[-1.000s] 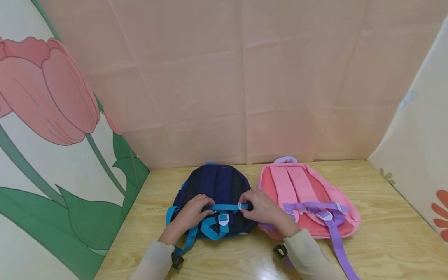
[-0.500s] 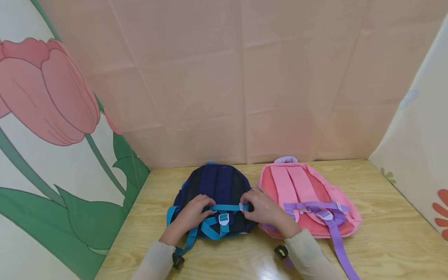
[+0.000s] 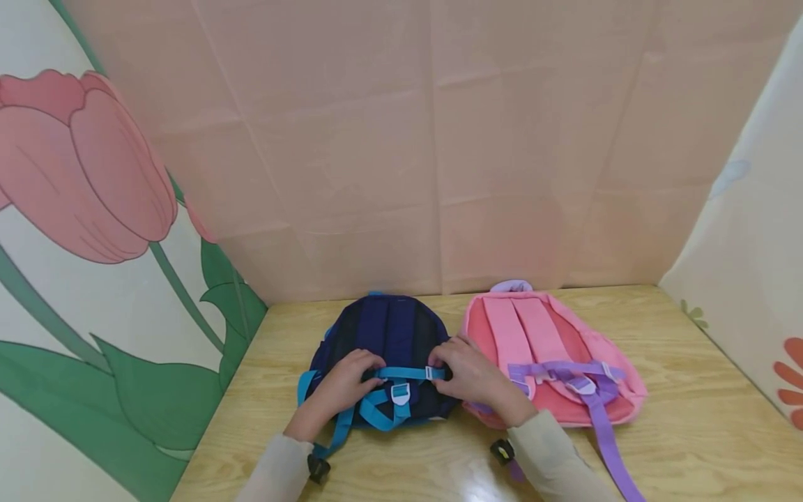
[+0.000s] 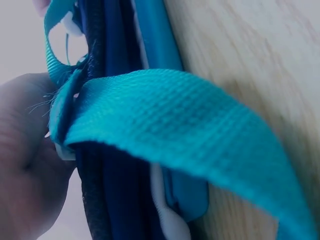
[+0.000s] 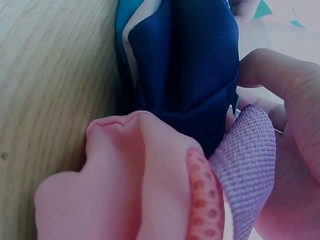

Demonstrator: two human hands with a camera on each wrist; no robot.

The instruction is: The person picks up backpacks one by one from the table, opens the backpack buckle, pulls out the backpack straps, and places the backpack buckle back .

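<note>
A navy backpack (image 3: 387, 324) lies on the table with its shoulder-strap side up. Across its lower part runs a bright blue webbing strap (image 3: 404, 372). My left hand (image 3: 346, 380) pinches this strap near its left end between thumb and fingers. At the other end, beside a small white slider (image 3: 429, 372), my right hand (image 3: 469, 373) pinches it too. Below the strap sits a white buckle (image 3: 400, 394) with looped blue webbing. In the left wrist view a loose blue band (image 4: 165, 120) hides part of the left hand (image 4: 30, 150). The right fingertips are partly hidden in the right wrist view.
A pink backpack (image 3: 544, 328) lies close on the right, its purple strap (image 3: 605, 439) trailing toward the front. My right forearm reaches over its left edge. The wooden table (image 3: 709, 390) ends at a pinkish cloth backdrop (image 3: 433, 174). A flower-printed panel (image 3: 94, 300) stands at left.
Both hands keep their hold on the blue strap with hardly any movement. The head view has shifted very slightly; the backpacks stay where they were.
</note>
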